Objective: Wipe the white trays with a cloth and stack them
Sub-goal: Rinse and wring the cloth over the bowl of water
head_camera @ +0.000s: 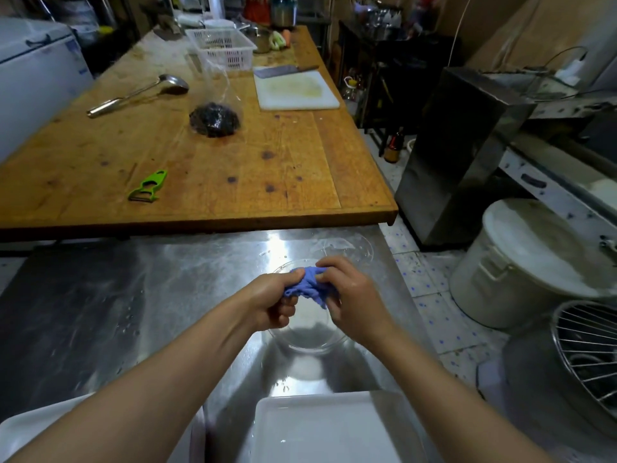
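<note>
Blue cloth (309,285) is bunched between our left hand (272,300) and right hand (350,300), fingers of both curled and pinching it above a clear glass bowl (307,342) on the steel counter (167,295), with two white trays (320,429) at its near edge.

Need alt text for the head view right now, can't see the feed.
Both hands, left hand and right hand, grip a bunched blue cloth over a clear glass bowl on a steel counter. Two white trays lie nearest the camera; a wooden table stands beyond.
</note>
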{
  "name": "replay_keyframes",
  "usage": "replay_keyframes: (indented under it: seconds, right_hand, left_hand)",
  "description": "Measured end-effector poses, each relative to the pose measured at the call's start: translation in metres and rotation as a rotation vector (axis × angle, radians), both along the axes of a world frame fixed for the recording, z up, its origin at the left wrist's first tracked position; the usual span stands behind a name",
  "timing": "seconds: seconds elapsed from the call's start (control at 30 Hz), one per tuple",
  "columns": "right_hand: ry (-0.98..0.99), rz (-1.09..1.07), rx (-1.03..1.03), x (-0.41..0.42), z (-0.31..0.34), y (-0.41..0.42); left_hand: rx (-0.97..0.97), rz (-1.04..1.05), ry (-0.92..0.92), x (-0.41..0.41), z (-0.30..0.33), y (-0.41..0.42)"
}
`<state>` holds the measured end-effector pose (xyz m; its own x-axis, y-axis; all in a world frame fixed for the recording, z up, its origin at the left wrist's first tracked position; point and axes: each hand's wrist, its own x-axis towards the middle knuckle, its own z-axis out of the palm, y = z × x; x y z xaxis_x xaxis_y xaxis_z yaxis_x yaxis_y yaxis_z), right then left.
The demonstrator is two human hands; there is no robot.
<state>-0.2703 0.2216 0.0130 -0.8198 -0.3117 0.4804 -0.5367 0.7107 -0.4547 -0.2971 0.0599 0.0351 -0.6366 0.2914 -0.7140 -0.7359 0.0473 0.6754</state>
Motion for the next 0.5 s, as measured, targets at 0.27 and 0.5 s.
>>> replay_keyframes:
  seconds: [0.27,0.5]
  right_hand:
    - [-1.249,-0.411,-1.081,-0.016,0.027,0.010]
    - [-1.138,-0.238,-0.552,-0.021,0.020,-0.006]
  left_hand:
    - [-0.922,-0.395,1.175,0.014,0.008,-0.001]
    - [-1.070,-0.608,1.482,0.021,-0.004,0.000]
